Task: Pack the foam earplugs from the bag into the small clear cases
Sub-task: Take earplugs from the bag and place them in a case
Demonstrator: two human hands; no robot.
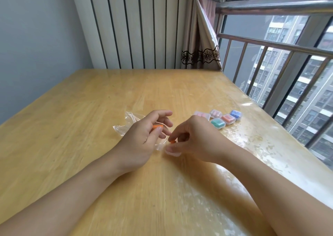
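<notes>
- Centrally in the head view, on the pale wooden table [72, 127], the left hand [144, 136] pinches an orange foam earplug [158, 126] between thumb and curled fingers.
- Just right of it, the right hand [194, 138] pinches a second orange foam earplug [173, 141] at its fingertips, directly above a small clear plastic case [173, 153] lying on the table.
- Behind the left hand, a crumpled clear plastic bag [126, 122] lies on the wood, partly hidden by the fingers.
- Right of centre, five closed clear cases [219, 117] sit clustered together, holding pale pink, pink, blue, salmon and teal earplugs.
- Along the right edge of the frame runs a metal window railing [270, 46].
</notes>
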